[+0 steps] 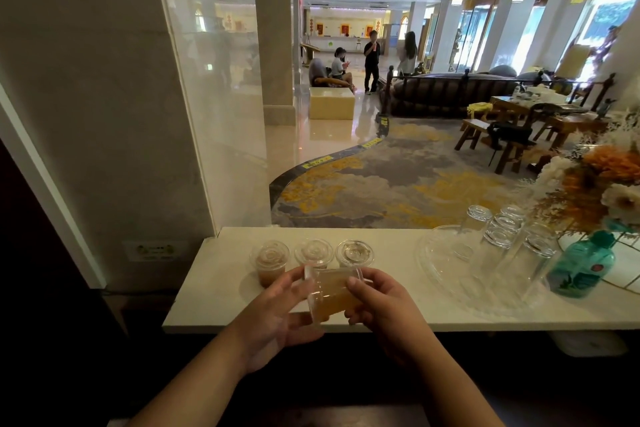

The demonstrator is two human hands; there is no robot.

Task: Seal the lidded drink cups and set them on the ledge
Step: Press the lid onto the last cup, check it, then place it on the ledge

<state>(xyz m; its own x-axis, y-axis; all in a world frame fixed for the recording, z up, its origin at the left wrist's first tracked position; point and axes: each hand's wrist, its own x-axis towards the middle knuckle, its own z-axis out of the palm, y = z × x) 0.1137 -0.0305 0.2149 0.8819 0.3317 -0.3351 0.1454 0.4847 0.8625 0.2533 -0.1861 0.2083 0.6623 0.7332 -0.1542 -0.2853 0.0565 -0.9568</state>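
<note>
Fingers of our left hand and right hand grip one tilted drink cup of amber liquid between them, over the white worktop's front edge. Behind it we see three lidded cups in a row. Rightward, glasses stand on a clear tray.

Left end: bare ledge, wall beside it.
Left of middle: three lidded cups in a row.
Centre: bare strip between cups and glass tray.
Right end: upturned glasses, green bottle and flowers crowd it.
</note>
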